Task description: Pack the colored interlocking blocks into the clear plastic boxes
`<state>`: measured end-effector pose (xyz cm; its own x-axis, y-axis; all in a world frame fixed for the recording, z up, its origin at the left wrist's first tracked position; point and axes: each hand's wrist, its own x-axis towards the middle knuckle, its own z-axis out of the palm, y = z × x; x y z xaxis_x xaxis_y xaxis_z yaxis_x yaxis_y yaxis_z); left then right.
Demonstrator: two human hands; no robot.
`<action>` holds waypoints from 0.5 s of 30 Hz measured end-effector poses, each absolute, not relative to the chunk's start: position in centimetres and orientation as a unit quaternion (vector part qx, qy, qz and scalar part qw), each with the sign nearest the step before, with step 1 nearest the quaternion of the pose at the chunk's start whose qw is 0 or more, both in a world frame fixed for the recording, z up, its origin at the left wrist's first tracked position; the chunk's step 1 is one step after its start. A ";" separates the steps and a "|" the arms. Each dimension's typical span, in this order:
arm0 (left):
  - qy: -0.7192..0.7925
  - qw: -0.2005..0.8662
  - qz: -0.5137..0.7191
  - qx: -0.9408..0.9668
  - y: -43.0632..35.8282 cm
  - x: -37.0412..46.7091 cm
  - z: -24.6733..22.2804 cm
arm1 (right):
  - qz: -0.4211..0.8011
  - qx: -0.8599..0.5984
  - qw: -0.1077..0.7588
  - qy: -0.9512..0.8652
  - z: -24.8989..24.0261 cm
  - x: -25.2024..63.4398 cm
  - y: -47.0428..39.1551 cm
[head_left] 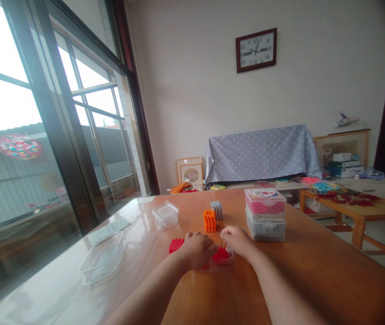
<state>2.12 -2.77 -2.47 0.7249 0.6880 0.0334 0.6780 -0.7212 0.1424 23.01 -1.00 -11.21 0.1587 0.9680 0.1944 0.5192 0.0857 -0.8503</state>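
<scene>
with the clear tub (231,260) taken as the dial's centre, red pieces (220,254) lie inside it on the wooden tabletop (199,298), near the person. the left hand (200,249) reaches over its 9 o'clock side, palm down with fingers bent; the right hand (237,239) sits by its 1 o'clock edge, fingers curled in. both are partly hidden or blurred, so i cannot tell whether either hand grips a piece. a red stack (176,245) stands just past the left hand, between 9 and 10 o'clock. at 11 is an orange stack (209,221) (upright, its sides knobbly), with a grey stack (216,208) close behind it at 12. two stacked boxes (266,221), pinkish contents above and dark below, stand at 2. a small clear container (165,216) is at 10, and a larger clear container (102,262) lies well apart at 9.
</scene>
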 end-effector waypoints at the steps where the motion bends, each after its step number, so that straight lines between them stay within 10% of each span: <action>1: 0.369 0.066 0.045 0.926 -2.9 2.0 -2.3 | 0.260 -0.624 0.434 -0.595 -11.3 23.0 -1.0; 15: 0.373 0.068 0.036 0.925 -3.8 2.9 -3.0 | 0.273 -0.618 0.430 -0.599 -10.9 22.9 -1.4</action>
